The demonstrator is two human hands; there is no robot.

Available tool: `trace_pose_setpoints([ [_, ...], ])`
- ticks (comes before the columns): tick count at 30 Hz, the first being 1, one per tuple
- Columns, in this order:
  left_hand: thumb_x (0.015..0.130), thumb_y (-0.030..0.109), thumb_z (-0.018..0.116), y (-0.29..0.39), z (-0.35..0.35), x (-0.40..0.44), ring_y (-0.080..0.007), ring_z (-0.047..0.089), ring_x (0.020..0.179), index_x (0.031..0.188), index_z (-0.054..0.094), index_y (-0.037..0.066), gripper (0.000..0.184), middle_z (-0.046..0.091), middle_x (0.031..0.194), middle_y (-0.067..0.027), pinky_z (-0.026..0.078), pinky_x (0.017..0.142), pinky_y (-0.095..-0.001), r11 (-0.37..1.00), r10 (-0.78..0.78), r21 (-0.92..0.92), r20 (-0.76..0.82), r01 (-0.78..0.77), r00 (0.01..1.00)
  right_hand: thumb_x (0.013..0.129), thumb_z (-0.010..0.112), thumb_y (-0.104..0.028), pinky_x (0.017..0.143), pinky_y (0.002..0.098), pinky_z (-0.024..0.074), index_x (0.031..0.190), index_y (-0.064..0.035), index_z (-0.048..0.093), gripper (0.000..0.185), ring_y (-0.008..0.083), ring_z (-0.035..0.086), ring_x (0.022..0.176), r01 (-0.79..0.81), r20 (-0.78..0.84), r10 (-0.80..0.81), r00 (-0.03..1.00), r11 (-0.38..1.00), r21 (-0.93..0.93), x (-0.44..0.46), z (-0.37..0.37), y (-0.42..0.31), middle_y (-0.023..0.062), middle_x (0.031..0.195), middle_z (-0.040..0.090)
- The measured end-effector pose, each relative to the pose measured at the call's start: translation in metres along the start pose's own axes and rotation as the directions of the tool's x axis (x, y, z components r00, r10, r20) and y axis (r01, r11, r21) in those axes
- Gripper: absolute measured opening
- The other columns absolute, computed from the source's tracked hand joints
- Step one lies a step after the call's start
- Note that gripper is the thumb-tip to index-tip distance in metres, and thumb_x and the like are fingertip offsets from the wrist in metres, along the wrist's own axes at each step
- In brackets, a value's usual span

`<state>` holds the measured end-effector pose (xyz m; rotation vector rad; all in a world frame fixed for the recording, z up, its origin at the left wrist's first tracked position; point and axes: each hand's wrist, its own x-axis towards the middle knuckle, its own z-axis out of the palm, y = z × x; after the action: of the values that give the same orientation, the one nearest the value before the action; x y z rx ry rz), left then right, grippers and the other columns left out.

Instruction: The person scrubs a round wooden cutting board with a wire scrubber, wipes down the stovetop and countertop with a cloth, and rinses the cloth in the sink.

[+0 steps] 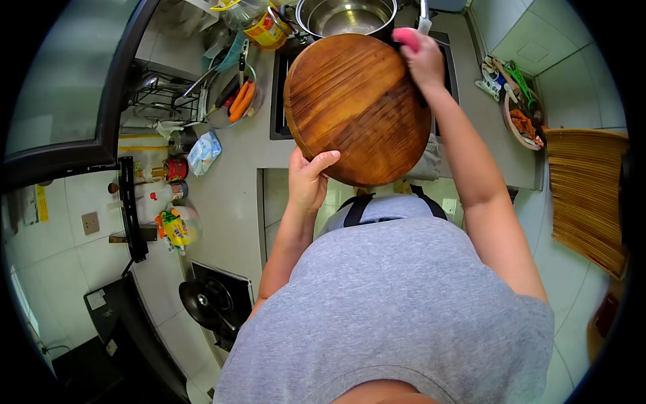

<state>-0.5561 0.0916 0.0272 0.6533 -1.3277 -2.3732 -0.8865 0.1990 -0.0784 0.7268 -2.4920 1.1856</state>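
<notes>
My left hand point(308, 176) grips the near-left edge of a round wooden cutting board point(356, 108), thumb on the face and the other fingers hidden behind it. The board is tilted up in front of me, brown with darker, damp-looking patches. At its far-right rim, my right hand point(425, 62) is closed around a small pink thing point(406, 39) that looks like a sponge; its exact kind is unclear. Just beyond the board stands a steel pot point(346, 17) on the stove point(279, 101), partly covered by the board.
To the left are a bowl of carrots point(242, 101), an oil bottle point(264, 30), a wipes pack point(204, 153) and a dish rack point(161, 97). A basket point(523, 124) with peelings and a green-handled tool sits right. An open cabinet door point(74, 81) juts in at upper left.
</notes>
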Motion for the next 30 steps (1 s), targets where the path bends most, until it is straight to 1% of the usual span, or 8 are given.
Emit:
trace_pose_setpoints([
  [4,0.085,-0.005,0.067,0.014,-0.007,0.007,-0.0222,0.062,0.116,0.131,0.052,-0.002,0.049,0.064,0.126,-0.0133,0.049,0.101,-0.0358,0.998,0.044,0.055,-0.016,-0.043,0.999,0.084,0.073,-0.017,0.088,0.0419,0.0530,0.122,-0.0130,0.067,0.039,0.0348,0.066,0.099,-0.038,-0.173,0.077,0.982,0.975,0.220,-0.018,-0.052,-0.047,0.0153,0.110,0.068],
  [6,0.085,-0.005,0.067,0.014,-0.015,0.018,-0.0220,0.062,0.116,0.132,0.051,-0.002,0.050,0.064,0.127,-0.0131,0.049,0.101,-0.0356,0.998,0.040,0.044,-0.001,-0.040,0.999,0.081,0.076,-0.014,0.092,0.0414,0.0510,0.124,-0.0139,0.067,0.044,0.0323,0.065,0.099,0.196,-0.151,-0.139,0.979,0.856,0.478,-0.040,-0.072,-0.111,0.0125,0.110,0.068],
  [8,0.085,-0.006,0.068,0.017,-0.016,0.025,-0.0215,0.062,0.116,0.135,0.049,-0.001,0.054,0.063,0.126,-0.0119,0.049,0.101,-0.0347,0.998,0.024,0.063,0.024,-0.025,0.999,0.074,0.080,-0.013,0.102,0.0401,0.0443,0.122,-0.0165,0.069,0.049,0.0298,0.057,0.109,0.267,0.059,-0.300,0.952,0.911,0.314,-0.077,-0.067,-0.152,0.0065,0.123,0.064],
  [10,0.085,-0.007,0.068,0.013,-0.019,0.028,-0.0212,0.062,0.116,0.135,0.049,0.000,0.054,0.063,0.126,-0.0113,0.050,0.101,-0.0344,0.996,0.059,0.066,0.012,-0.060,0.998,0.070,0.083,-0.019,0.100,0.0415,0.0456,0.121,-0.0233,0.071,0.053,0.0299,0.053,0.112,0.403,0.175,-0.538,0.825,0.775,0.486,-0.097,-0.056,-0.190,0.0025,0.129,0.059],
  [21,0.084,-0.005,0.067,0.024,-0.025,0.017,-0.0204,0.058,0.120,0.133,0.051,-0.004,0.052,0.062,0.129,-0.0111,0.041,0.107,-0.0365,0.939,0.153,0.301,0.068,-0.166,0.986,0.067,0.081,-0.036,0.089,0.0380,0.0502,0.100,-0.0225,0.074,0.036,0.0268,0.057,0.099,0.698,0.005,-0.703,0.711,0.708,0.107,-0.015,-0.013,-0.258,-0.0011,0.099,0.063],
  [25,0.083,-0.006,0.066,0.026,-0.033,0.001,-0.0193,0.058,0.120,0.136,0.048,-0.003,0.056,0.062,0.131,-0.0117,0.043,0.107,-0.0349,0.942,0.194,0.257,0.108,-0.216,0.975,0.079,0.073,-0.044,0.082,0.0421,0.0539,0.104,-0.0178,0.075,0.036,0.0318,0.064,0.091,0.469,0.148,-0.455,0.878,0.880,-0.073,0.040,-0.013,-0.230,0.0057,0.096,0.070],
  [27,0.084,-0.006,0.067,0.024,-0.041,-0.005,-0.0199,0.058,0.119,0.136,0.048,-0.004,0.056,0.062,0.130,-0.0124,0.043,0.106,-0.0352,0.928,0.249,0.267,0.075,-0.260,0.966,0.084,0.070,-0.046,0.081,0.0404,0.0538,0.105,-0.0151,0.075,0.038,0.0307,0.067,0.085,0.226,0.289,-0.221,0.931,0.974,0.016,0.070,0.004,-0.173,0.0074,0.098,0.072],
  [30,0.084,-0.006,0.068,0.035,-0.045,-0.012,-0.0206,0.059,0.120,0.136,0.049,-0.004,0.055,0.061,0.131,-0.0129,0.044,0.106,-0.0360,0.961,0.253,0.108,0.030,-0.255,0.967,0.094,0.064,-0.041,0.077,0.0330,0.0534,0.110,-0.0074,0.071,0.038,0.0204,0.067,0.080,-0.103,0.395,-0.108,0.912,0.872,0.478,0.058,0.011,-0.089,0.0054,0.094,0.072],
])
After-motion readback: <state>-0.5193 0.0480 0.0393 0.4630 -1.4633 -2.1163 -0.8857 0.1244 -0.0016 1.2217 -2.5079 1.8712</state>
